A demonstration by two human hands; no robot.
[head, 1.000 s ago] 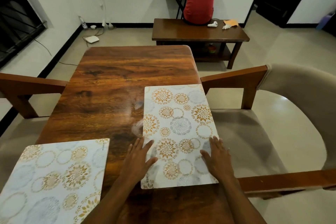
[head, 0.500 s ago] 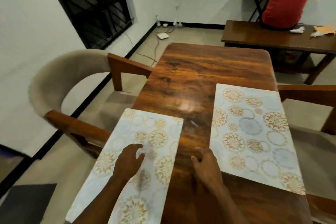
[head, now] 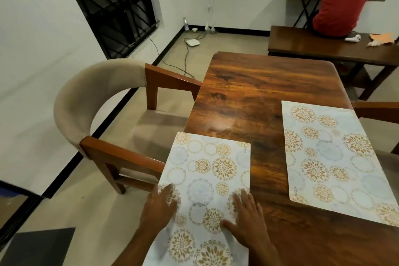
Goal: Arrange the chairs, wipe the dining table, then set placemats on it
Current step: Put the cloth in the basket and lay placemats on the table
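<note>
In the head view, the person's attention has swung from one side of the dining table [head: 259, 97] to the other. A second ago both palms lay on the right placemat [head: 330, 157], which now sits alone at about 4 o'clock in the picture, flat on the wood with nothing touching it. Half a second ago only the left hand had reached the left placemat [head: 207, 179], while the right one was over bare wood between the two mats. Now both are on that left mat, at 6 o'clock. The left hand [head: 158, 209] lies on its left edge and the right hand [head: 248, 220] near its right edge, fingers straight and spread, pressing down and curling round nothing (the left one is somewhat blurred). This mat's long left side runs close along the table's left edge, and it cannot be told whether it overhangs. The left chair [head: 86, 101] stands at 9 o'clock with its arm up against the table, and an arm of the right chair [head: 375, 110] shows at 3 o'clock. At 1 o'clock another person in a red shirt [head: 345, 0] sits on a bench [head: 323, 47], facing away. Judging by this, the chairs are in place, the right mat looks finished, and the work in hand is squaring the second mat, probably one of the last steps.
</note>
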